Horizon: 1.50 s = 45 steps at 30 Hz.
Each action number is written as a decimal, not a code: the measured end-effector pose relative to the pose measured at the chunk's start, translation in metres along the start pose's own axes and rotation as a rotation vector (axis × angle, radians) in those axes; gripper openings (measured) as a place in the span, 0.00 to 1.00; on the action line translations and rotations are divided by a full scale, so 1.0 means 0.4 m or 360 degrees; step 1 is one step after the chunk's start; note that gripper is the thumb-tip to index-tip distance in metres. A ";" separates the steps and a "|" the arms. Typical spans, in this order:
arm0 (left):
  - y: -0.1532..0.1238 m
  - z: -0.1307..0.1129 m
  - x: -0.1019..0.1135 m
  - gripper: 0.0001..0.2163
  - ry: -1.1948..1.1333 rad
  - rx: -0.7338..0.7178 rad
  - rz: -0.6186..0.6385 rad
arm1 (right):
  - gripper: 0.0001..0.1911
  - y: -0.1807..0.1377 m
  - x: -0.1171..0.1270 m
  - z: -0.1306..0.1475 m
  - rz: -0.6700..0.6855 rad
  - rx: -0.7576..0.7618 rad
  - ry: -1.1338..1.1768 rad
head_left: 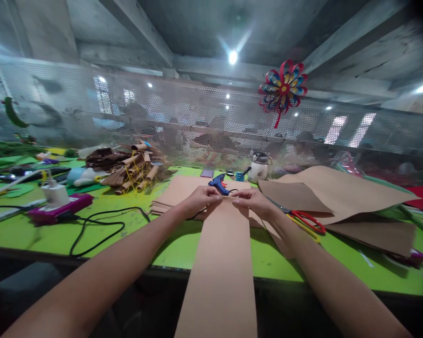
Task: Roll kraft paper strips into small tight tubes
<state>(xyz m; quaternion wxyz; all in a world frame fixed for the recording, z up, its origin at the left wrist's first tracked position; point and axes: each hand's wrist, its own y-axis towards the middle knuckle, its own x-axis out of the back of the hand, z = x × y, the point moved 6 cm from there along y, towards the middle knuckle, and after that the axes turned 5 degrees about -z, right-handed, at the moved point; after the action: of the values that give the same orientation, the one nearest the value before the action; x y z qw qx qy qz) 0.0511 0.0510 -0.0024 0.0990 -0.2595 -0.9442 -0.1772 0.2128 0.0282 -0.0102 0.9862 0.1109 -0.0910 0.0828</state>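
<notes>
A long tan strip of kraft paper (223, 263) runs from my fingers down over the table's front edge and out of the bottom of the view. My left hand (200, 199) pinches its far end near the left corner. At the right corner, my right hand (254, 201) pinches the same end between thumb and fingers. Just beyond my hands lies a blue glue gun (220, 183) with an orange trigger. Beneath it and my hands is a stack of tan paper sheets (178, 190), partly covered by the strip.
Scissors with red and yellow handles (306, 222) lie right of my right forearm, beside large brown paper sheets (324, 188). A purple power strip (61, 209) with black cables sits left. Rolled brown paper tubes (137, 169) are piled behind it. A white jar (259, 167) stands at the back.
</notes>
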 end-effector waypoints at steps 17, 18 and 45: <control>-0.009 -0.003 -0.024 0.17 0.0288 -0.0018 0.0424 | 0.12 -0.001 -0.046 0.008 0.0003 0.0210 -0.0188; -0.011 -0.009 -0.025 0.17 0.0209 -0.0018 0.0412 | 0.12 -0.002 -0.049 0.011 0.0007 0.0243 -0.0204; -0.017 0.028 -0.070 0.15 -0.0113 0.0212 0.0551 | 0.12 -0.005 -0.041 0.015 0.0272 0.0306 -0.0251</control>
<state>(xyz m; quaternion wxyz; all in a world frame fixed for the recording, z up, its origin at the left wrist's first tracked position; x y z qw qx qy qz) 0.0702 0.0369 -0.0224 0.1116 -0.4171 -0.8979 -0.0854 0.1961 0.0227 -0.0081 0.9502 0.2028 -0.1690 0.1657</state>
